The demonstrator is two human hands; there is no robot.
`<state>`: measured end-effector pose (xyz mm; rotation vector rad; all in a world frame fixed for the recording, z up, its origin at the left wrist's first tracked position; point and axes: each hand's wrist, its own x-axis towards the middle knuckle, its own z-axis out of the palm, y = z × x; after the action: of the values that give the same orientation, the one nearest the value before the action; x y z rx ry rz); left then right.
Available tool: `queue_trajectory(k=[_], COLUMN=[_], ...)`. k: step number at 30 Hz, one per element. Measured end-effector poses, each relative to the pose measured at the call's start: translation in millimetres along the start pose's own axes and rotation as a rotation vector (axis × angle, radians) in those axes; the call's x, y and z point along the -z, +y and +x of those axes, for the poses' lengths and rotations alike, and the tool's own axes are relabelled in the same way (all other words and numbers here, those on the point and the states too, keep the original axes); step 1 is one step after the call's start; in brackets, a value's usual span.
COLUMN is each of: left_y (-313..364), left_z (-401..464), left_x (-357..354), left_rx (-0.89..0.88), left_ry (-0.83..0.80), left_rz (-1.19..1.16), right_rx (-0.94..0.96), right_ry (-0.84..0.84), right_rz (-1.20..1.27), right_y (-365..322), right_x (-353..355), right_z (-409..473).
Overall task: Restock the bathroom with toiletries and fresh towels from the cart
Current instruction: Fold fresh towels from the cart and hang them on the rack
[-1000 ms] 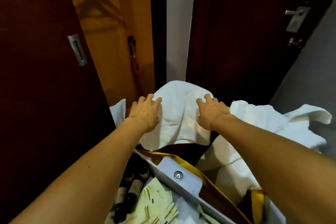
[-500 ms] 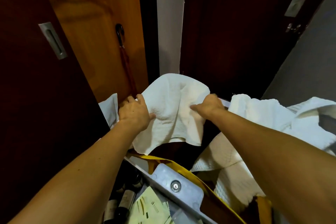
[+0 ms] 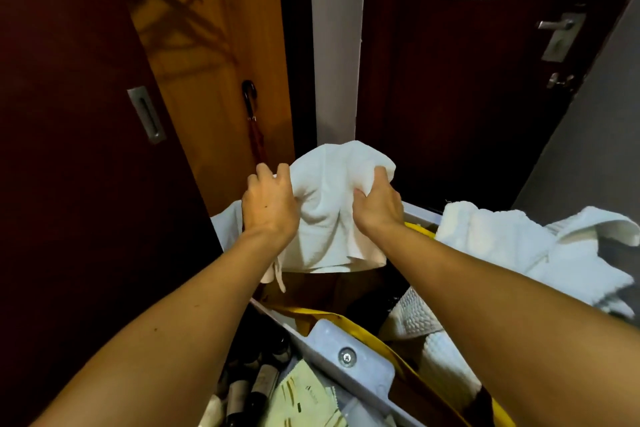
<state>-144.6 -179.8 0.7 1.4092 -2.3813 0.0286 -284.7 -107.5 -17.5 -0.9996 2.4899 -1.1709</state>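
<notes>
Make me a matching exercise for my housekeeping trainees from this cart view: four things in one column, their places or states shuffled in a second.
Things:
1. white towel
2. umbrella
3. dark bottles
4. door handle

Places or states:
A. lying in the cart's near-left compartment
B. on the dark door, upper right
C. bunched in the grip of the left hand and right hand
D. against the wooden panel behind the cart

Pairs: 1-C, 2-D, 3-A, 4-B
</notes>
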Motion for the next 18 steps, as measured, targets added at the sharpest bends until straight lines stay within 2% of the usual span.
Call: queue_trajectory(k=[10,18], left_y=[-32,-79], left_z=[-40,-138], left_x=[127,222], left_rx=[0.032,0.132], left_ry=[0.15,0.017], left_rz=[-0.024,-0.002], right_rx=[0.216,0.389], right_ry=[0.027,-0.052], right_rz=[0.121,0.204], right_y=[-72,-94], right_x=[67,123], right_z=[-62,-170])
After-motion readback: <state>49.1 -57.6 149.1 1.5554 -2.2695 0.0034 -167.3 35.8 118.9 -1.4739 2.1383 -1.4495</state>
